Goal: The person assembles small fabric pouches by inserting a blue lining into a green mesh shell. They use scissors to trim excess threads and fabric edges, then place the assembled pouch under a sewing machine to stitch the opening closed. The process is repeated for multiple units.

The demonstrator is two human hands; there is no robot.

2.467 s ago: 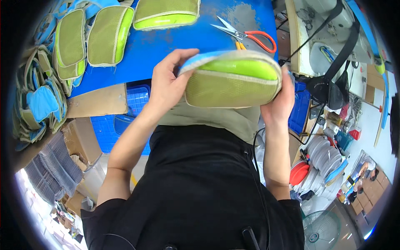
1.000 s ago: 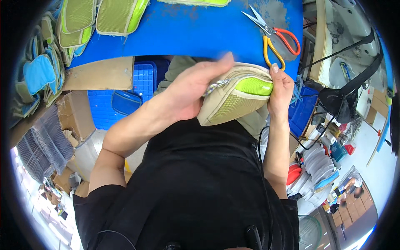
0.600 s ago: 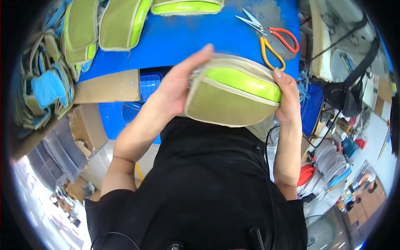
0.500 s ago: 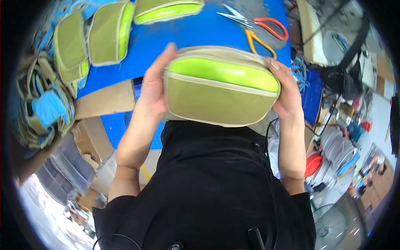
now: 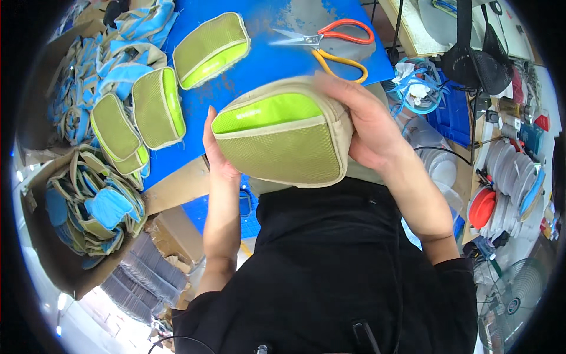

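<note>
Between my two hands is an olive-and-lime zippered pouch (image 5: 280, 147) with beige piping, held up in front of my body and turned so its right end shows. My left hand (image 5: 219, 147) grips its left end, thumb up along the side. Around the right end and upper edge wraps my right hand (image 5: 368, 121). Beyond the pouch, scissors (image 5: 321, 38) with one red and one orange handle lie spread on the blue table (image 5: 265, 65). Flat olive-and-lime panels (image 5: 212, 50) rest on the table to the left; another panel (image 5: 158, 109) lies nearer me.
A cardboard box (image 5: 65, 268) of olive and blue pieces stands at the left. Blue-and-beige strips (image 5: 127, 65) are heaped at the far left. On the right are a tub of blue scraps (image 5: 421, 85), stacked white rolls (image 5: 513, 177) and a fan (image 5: 513, 304).
The pouch has turned in my hands, bringing its right end into view. My right hand has shifted over its top right corner. The whole view has swung, showing more of the left side.
</note>
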